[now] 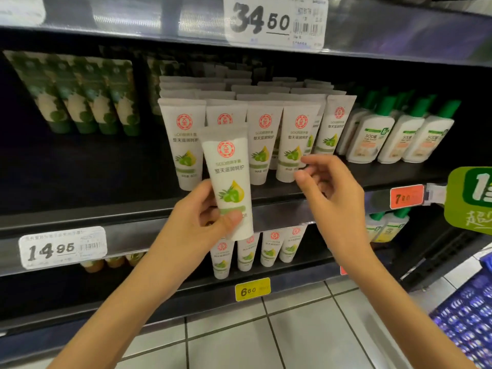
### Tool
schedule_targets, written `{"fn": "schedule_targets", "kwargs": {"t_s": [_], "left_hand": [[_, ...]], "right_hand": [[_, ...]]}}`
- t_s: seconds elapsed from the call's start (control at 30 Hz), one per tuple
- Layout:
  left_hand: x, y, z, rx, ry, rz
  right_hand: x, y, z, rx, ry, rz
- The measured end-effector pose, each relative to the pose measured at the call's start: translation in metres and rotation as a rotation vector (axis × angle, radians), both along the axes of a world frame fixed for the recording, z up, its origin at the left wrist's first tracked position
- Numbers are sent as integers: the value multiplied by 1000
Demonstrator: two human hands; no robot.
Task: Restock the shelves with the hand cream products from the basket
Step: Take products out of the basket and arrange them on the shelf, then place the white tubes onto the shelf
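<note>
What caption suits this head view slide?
Left hand holds a hand cream tube before the stocked shelf, right hand open.

Store shelving in my feed: the dark mid shelf [93, 166] carries rows of white hand-cream tubes [265, 139] standing cap-down at ctr, green tubes [87, 97] at left, and white bottles w/ green caps [399, 137] at right. The lower shelf [300, 276] holds more white tubes [246, 251]. Front-edge price tags read 14.95 [62, 247], 6.60 [252, 288] and 7.80 [406, 196].

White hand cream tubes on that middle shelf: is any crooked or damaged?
Nothing stands out. The white hand cream tubes stand cap-down in rows, no visible dents or spills; another tube is held in the left hand.
</note>
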State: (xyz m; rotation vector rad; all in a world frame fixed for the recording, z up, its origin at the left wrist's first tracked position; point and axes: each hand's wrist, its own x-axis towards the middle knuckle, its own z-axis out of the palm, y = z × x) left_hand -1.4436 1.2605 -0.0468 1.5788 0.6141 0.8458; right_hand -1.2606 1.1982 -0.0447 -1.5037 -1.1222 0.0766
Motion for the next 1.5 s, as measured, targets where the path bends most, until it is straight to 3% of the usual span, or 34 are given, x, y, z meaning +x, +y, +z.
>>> {"fn": "schedule_targets", "kwargs": {"t_s": [0.1, 0.17, 0.4, 0.57, 0.7, 0.83, 1.33, 1.5], "left_hand": [[11, -4, 0, 53, -10, -7], [20, -9, -1, 57, -36, -30], [39, -22, -6, 1, -73, -84], [36, -13, -5, -33, -29, -24], [30, -12, -7, -33, 19, 4], [26, -12, -7, -39, 32, 20], [27, -11, -6, -44, 44, -28], [25, -6, -10, -31, 68, -25]], "right_hand": [[-28, -22, 1, -121, 184, 385], [-32, -26, -1, -165, 286, 461], [-8, -37, -1, -252, 227, 415], [42, -22, 6, -102, 262, 174], [75, 11, 9, -188, 120, 46], [87, 29, 2, -255, 33, 26], [88, 34, -6, -255, -10, 24], [73, 23, 1, -193, 16, -119]]}}
